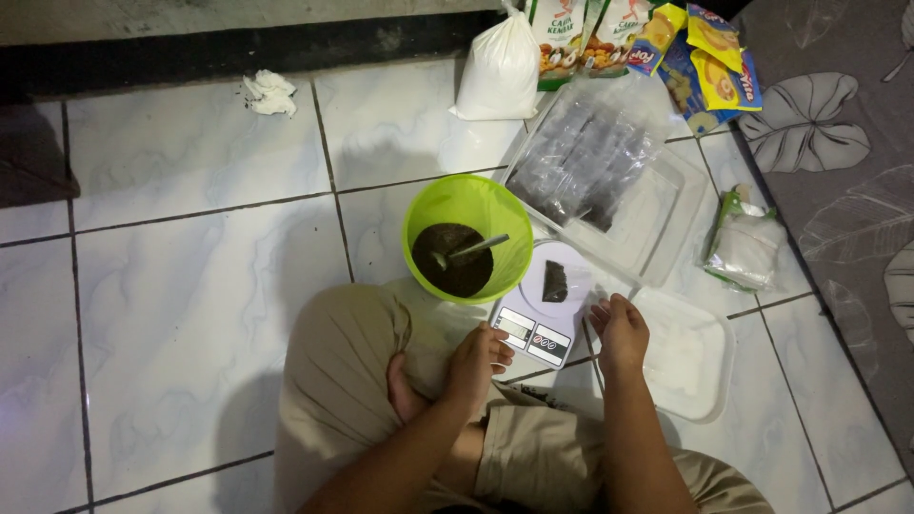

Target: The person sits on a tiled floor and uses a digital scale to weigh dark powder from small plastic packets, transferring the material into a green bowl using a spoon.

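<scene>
Seated on the tiled floor (pixel 190 286), knees folded, everything laid out in an arc within arm's reach. Left hand (pixel 479 357) resting by the near left corner of the small white scale (pixel 543 305), fingers loosely curled and grasping nothing — probably placed there to steady it. Right hand (pixel 619 331) at the scale's 4 o'clock edge, fingers relaxed and empty, hovering just beside the platform. On the platform, one small dark packet (pixel 555 282), set dead centre, likely so it reads true. At 10 o'clock from the scale, touching it, a green bowl (pixel 466 238) of dark powder with a spoon (pixel 471 249) left leaning inside, handle toward the scale — handy for scooping. At 1 o'clock, a clear tray (pixel 657 214) stacked with filled packets; at 4 o'clock, a white tray (pixel 700 366) by the right hand. Farther off at 12, a white bag (pixel 497 71) and bright snack pouches (pixel 705 52), parked out of the way.
</scene>
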